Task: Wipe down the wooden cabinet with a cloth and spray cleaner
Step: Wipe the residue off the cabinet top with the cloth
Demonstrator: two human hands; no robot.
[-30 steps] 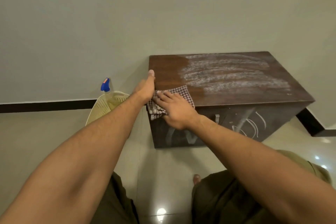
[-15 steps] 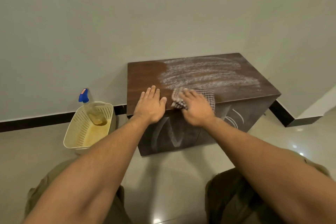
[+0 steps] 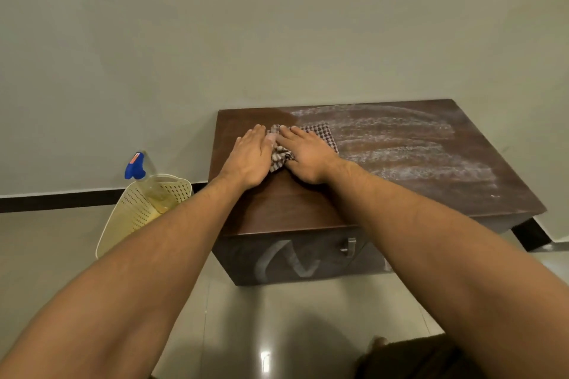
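Observation:
A low dark wooden cabinet (image 3: 415, 191) stands against the wall. White smears cover the right part of its top, and its left part is plain brown. A brown-and-white checked cloth (image 3: 320, 132) lies on the top near the far left. My right hand (image 3: 308, 154) presses flat on the cloth. My left hand (image 3: 251, 157) lies flat on the wood beside it, fingers touching the cloth's left edge. A spray bottle (image 3: 135, 166) with a blue head and yellowish liquid stands in a basket left of the cabinet.
The cream perforated basket (image 3: 129, 212) sits on the tiled floor by the wall. White streaks mark the cabinet's front, which has a small metal handle (image 3: 349, 246). A black skirting (image 3: 61, 200) runs along the wall. My knee shows at the bottom right.
My right hand has slid the cloth from the near edge toward the back left of the top. My left hand moved back with it and now touches the cloth. The view shifted nearer.

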